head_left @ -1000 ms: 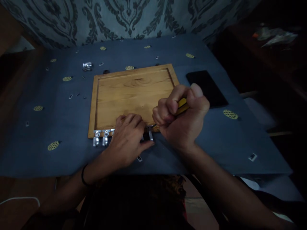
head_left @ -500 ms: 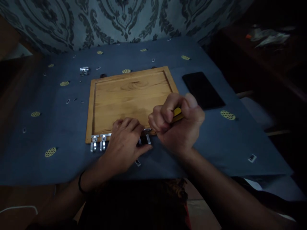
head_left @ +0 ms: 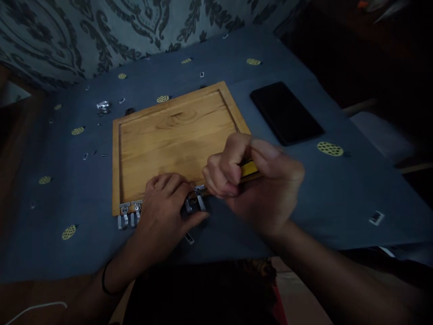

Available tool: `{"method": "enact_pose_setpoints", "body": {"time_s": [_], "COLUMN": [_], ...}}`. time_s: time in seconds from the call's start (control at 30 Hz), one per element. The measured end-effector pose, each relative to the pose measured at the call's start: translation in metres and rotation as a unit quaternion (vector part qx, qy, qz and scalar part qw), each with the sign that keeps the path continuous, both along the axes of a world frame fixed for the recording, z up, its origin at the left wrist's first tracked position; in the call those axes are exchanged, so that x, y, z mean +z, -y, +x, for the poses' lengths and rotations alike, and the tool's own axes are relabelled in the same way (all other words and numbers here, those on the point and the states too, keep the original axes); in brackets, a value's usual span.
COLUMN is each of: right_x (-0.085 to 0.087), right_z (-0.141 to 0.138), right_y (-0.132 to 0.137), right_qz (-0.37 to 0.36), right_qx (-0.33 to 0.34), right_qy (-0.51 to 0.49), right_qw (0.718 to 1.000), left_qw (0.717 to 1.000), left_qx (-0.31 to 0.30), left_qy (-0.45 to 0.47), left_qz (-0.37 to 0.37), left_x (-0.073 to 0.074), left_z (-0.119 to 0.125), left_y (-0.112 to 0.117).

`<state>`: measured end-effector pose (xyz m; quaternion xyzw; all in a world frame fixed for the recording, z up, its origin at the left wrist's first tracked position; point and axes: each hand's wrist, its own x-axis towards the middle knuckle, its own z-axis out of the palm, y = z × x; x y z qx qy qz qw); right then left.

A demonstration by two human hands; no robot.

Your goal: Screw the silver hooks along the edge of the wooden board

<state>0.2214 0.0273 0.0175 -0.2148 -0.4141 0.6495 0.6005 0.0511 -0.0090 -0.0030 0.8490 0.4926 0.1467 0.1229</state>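
A framed wooden board (head_left: 176,131) lies on the cloth, with metal double hooks (head_left: 124,215) along its near edge. My left hand (head_left: 165,212) grips that edge, fingers bent over the wood and thumb stretched out in front by another metal hook (head_left: 200,198). Above the board's near right corner, my right hand (head_left: 260,180) is closed in a fist around the yellow and black handle of a screwdriver (head_left: 249,169). Its shaft and tip are hidden behind the fingers.
A black phone or tablet (head_left: 286,113) lies right of the board. Several loose metal hooks (head_left: 103,107) sit at the back left, with small screws (head_left: 104,155) nearer. The patterned blue cloth (head_left: 67,189) covers the table, and a patterned curtain (head_left: 135,27) hangs behind it.
The view has tilted and shifted, so the board sits lower left and turned in the picture. My right fist has rotated slightly around the handle; the left hand keeps its place on the board.
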Motion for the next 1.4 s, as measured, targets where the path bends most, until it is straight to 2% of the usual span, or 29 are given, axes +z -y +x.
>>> {"method": "enact_pose_setpoints", "body": {"time_s": [0.33,0.47,0.57,0.63,0.7,0.8,0.93,1.07,1.17,1.27,1.4], "right_x": [-0.006,-0.006,-0.003,-0.002,-0.003,-0.006,-0.006,-0.003,-0.003,-0.003,-0.003], "right_z": [-0.003,-0.005,-0.005,-0.004,-0.004,-0.005,-0.008,-0.010,-0.010,-0.009,-0.009], "right_y": [0.001,-0.003,-0.004,-0.005,-0.007,-0.011,-0.011,-0.008,-0.007,-0.006,-0.005], "right_qz": [0.013,0.036,0.038,0.037,0.037,0.022,0.007,-0.019,-0.011,0.006,0.006], "right_qx": [0.020,0.018,0.031,0.058,0.066,0.063,0.046,-0.009,-0.027,-0.010,0.011], "right_qy": [-0.019,-0.008,-0.007,-0.011,-0.012,-0.012,0.023,0.052,0.058,0.063,0.039], "right_qw": [1.000,0.999,0.999,0.998,0.997,0.998,0.999,0.998,0.998,0.998,0.999], "left_qw": [0.999,0.997,0.991,0.989,0.985,0.971,0.947,0.936,0.934,0.935,0.937], "left_qx": [-0.002,0.003,0.043,0.082,0.133,0.211,0.303,0.344,0.352,0.350,0.341], "left_qy": [-0.028,0.029,0.082,0.096,0.090,0.051,0.033,0.021,0.005,-0.020,-0.061], "left_qz": [0.036,0.076,0.093,0.074,0.067,0.096,0.102,0.073,0.060,0.056,0.041], "left_x": [-0.002,0.006,0.012,0.012,0.005,-0.010,-0.031,-0.041,-0.041,-0.039,-0.036], "left_z": [0.000,-0.011,-0.030,-0.048,-0.072,-0.119,-0.180,-0.217,-0.227,-0.226,-0.216], "left_y": [0.002,0.006,0.011,0.014,0.014,0.009,-0.007,-0.038,-0.068,-0.092,-0.105]}}
